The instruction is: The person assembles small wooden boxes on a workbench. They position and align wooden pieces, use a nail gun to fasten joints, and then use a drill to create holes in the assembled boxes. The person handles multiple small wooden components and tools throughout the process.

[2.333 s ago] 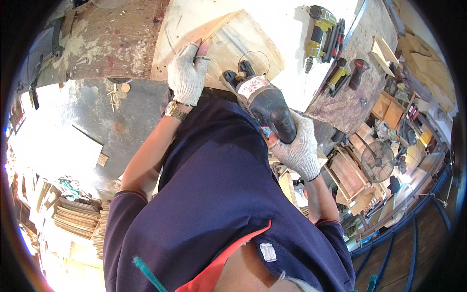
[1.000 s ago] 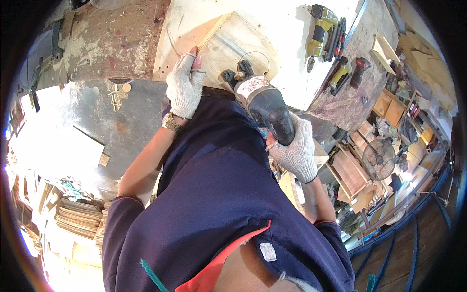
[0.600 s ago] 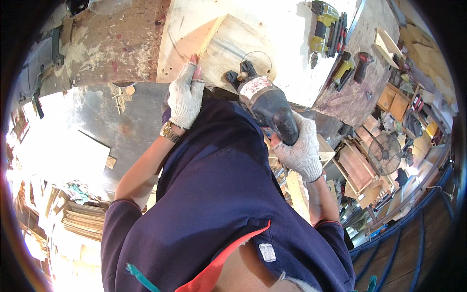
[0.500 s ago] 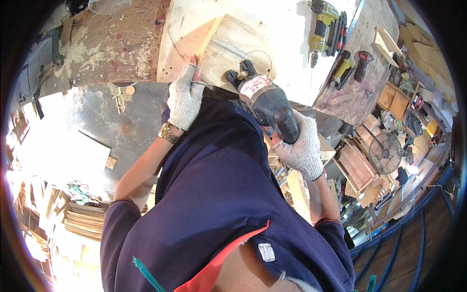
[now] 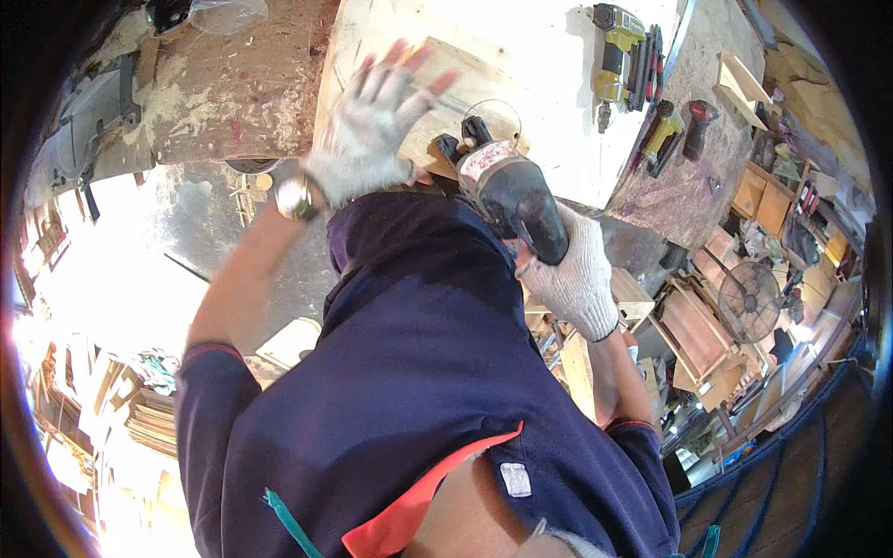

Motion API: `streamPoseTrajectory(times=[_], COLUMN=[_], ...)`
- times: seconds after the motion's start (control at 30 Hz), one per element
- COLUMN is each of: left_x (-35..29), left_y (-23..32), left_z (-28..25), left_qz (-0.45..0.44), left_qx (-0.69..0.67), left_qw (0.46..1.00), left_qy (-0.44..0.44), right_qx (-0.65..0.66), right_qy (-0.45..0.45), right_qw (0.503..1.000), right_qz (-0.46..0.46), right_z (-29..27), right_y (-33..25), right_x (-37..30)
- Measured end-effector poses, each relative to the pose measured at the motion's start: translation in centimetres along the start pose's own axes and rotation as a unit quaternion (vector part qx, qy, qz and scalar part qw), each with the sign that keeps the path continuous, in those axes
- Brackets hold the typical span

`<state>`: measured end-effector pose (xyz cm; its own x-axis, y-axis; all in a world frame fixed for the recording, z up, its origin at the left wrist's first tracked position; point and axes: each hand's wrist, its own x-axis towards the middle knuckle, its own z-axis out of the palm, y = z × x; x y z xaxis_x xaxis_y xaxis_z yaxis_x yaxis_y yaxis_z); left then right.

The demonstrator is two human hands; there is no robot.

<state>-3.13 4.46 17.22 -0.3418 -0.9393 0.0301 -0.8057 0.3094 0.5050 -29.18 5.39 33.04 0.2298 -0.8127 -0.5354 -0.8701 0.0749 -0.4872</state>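
Observation:
My left hand, in a white knit glove with bare fingertips, is spread over the left side of a small plywood piece. It is blurred by motion and holds nothing. My right hand, gloved the same way, grips a black-and-grey power tool at its rear. A marked white label covers the tool's top, and its two dark front prongs reach over the plywood's near edge. Its exact kind and underside are hidden from me. Beneath the plywood lies a larger pale board.
A yellow-and-black drill-like tool lies on the board's right. Beyond it, a second yellow tool and a dark red-and-black driver rest on a worn bench. A fan and wooden boxes stand at right.
My left hand has lifted off the plywood's left edge and swung forward and right, fingers spreading. My right hand and the power tool have barely moved.

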Motion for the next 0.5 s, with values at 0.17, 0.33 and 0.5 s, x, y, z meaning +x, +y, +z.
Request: streamPoseTrajectory(times=[0.17, 0.33, 0.5], left_x=[5.5, 6.1, 3.6], left_y=[-2.2, -1.8, -1.3], left_z=[-1.2, -0.8, -1.1], left_qz=[0.162, 0.142, 0.089], left_qx=[0.129, 0.167, 0.157], left_qw=[0.963, 0.951, 0.966], left_qy=[-0.172, -0.217, -0.186], right_qx=[0.001, 0.029, 0.008], right_qy=[-0.036, -0.075, -0.085], right_qw=[0.999, 0.996, 0.996], right_qz=[0.012, 0.045, -0.01], right_z=[-0.8, -0.9, -0.5], right_y=[-1.1, -1.0, 0.4], right_x=[0.6, 0.9, 1.9])
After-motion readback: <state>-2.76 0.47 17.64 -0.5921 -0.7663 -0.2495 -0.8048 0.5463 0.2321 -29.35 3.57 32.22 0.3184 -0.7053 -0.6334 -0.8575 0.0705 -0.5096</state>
